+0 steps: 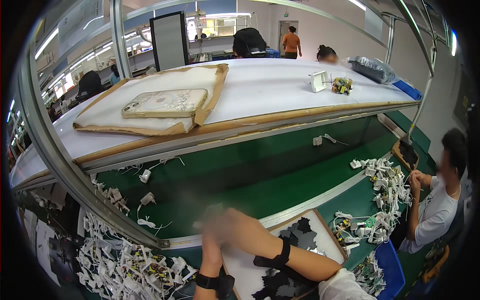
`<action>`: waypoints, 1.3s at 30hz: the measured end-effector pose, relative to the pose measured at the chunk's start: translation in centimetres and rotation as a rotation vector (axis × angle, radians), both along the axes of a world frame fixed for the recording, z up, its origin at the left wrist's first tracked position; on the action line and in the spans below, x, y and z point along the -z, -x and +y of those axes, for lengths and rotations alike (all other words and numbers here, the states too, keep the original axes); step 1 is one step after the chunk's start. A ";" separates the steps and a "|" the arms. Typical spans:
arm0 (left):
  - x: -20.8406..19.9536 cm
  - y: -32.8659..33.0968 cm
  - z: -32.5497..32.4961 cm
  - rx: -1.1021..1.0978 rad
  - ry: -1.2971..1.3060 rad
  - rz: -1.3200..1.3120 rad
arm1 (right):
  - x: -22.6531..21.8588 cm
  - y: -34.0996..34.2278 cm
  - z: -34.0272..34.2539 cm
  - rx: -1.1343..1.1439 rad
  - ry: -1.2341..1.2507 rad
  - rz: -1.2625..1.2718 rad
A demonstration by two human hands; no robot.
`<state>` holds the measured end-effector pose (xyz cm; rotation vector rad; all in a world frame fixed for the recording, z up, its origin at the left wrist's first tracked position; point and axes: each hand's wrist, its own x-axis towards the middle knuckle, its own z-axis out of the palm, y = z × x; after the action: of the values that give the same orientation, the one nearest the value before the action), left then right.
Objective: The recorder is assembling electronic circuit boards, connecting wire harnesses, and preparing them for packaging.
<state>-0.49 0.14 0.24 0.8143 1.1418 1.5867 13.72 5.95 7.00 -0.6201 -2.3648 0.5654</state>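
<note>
My left hand [211, 242] and my right hand [239, 229] meet in front of the green belt, above the near edge of a tray. Both look closed, with the fingers pressed together and smeared by blur. A small pale shape [215, 209] shows at the fingertips; its kind cannot be made out. Black bands circle both wrists. Beneath my right forearm lies a white-lined tray [240, 272] holding dark grey and black flat pieces [306, 232]. To the left is a big heap of white plug adapters with cables [125, 265], some with circuit boards exposed.
A raised white shelf [270, 82] crosses ahead, bearing a phone in a decorated case [165, 103] on cardboard, and an opened adapter [320, 81]. More adapters [385, 187] pile up at right, near a blue bin [389, 270] and a seated co-worker [440, 200]. A metal post [65, 160] rises at left.
</note>
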 end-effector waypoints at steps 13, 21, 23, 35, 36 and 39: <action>1.3 0.4 0.3 -0.056 -0.065 0.272 | 0.9 -0.2 0.7 0.096 0.209 0.127; -1.2 -0.2 -0.3 0.047 -0.117 0.319 | -0.6 -0.7 1.2 -0.164 0.818 0.461; -2.4 -0.7 -0.6 0.046 -0.025 0.271 | -1.4 -0.6 0.7 -0.190 0.982 0.641; 1.2 -0.2 0.3 -0.147 -0.163 0.626 | -1.6 -0.1 -0.1 -0.005 0.588 0.395; 1.5 -0.1 0.3 -0.148 -0.163 0.625 | -1.6 -0.1 -0.1 -0.006 0.588 0.394; 2.5 0.7 0.2 -0.218 -0.186 0.629 | -2.0 -0.1 -0.4 -0.043 0.497 0.438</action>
<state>-1.20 0.36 -2.26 1.4164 1.5792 1.6813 13.81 5.58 8.97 -0.5830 -1.8327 1.1951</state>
